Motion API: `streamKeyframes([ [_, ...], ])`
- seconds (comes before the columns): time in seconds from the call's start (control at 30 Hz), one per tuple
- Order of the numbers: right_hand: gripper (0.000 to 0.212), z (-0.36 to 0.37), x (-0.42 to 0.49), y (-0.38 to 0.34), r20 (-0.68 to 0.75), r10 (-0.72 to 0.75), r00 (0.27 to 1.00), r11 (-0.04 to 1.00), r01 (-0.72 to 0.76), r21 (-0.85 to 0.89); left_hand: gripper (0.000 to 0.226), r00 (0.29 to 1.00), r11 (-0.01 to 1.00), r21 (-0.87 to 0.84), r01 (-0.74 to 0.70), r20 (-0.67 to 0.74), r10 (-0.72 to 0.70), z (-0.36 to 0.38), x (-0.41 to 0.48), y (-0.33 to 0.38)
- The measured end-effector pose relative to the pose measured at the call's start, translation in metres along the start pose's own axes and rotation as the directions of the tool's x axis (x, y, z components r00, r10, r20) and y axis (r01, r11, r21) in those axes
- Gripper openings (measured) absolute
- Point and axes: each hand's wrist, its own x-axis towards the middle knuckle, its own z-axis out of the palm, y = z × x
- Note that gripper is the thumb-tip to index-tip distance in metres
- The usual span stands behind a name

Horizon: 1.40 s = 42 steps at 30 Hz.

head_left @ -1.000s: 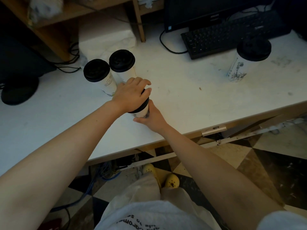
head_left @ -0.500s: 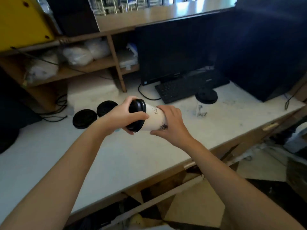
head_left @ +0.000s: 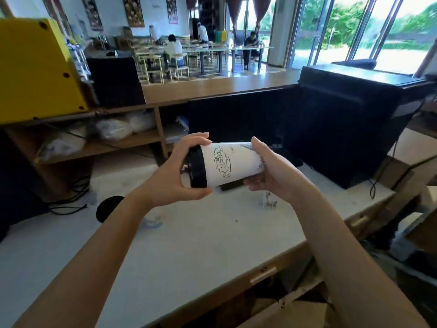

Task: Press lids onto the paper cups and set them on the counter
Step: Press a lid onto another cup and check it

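I hold a white paper cup (head_left: 233, 163) with a cloud drawing on its side, lying horizontal in the air above the white counter (head_left: 201, 237). Its black lid (head_left: 197, 170) points left. My left hand (head_left: 176, 177) wraps around the lid end. My right hand (head_left: 272, 171) grips the cup's base. The black lid of another cup (head_left: 107, 208) peeks out behind my left forearm. A further cup (head_left: 267, 200) stands on the counter, mostly hidden under my right wrist.
A black monitor (head_left: 236, 117) and a black box (head_left: 350, 119) stand at the back of the counter. A wooden shelf (head_left: 94, 143) with white bags is at back left, under a yellow case (head_left: 35, 69). Cables lie at far left.
The cup came off the counter and was turned on its side, then raised higher. My view has tilted up from the counter to the room beyond.
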Motion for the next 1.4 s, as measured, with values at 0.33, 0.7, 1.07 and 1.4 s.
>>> streamKeyframes([
  [0.33,0.039,0.002,-0.023,-0.004,0.101,-0.361,0.927,0.922,0.372,-0.113,0.074,0.853,0.489,-0.754,0.438,0.178,-0.49,0.001,0.008,-0.003],
  [0.7,0.063,0.01,-0.018,-0.006,0.097,-0.14,0.985,0.989,0.136,0.051,0.069,0.968,0.981,-0.15,0.123,-0.201,-0.152,-0.006,0.004,0.021],
  [1.07,0.049,0.026,-0.013,-0.013,0.057,-0.29,0.955,0.954,0.283,0.098,0.096,0.996,1.0,-0.024,0.005,-0.09,-0.007,-0.03,0.0,0.01],
  [1.4,0.067,0.035,-0.008,-0.019,0.158,-0.487,0.859,0.872,0.488,0.031,0.053,0.889,0.717,-0.552,0.426,0.107,-0.445,-0.045,0.011,-0.002],
])
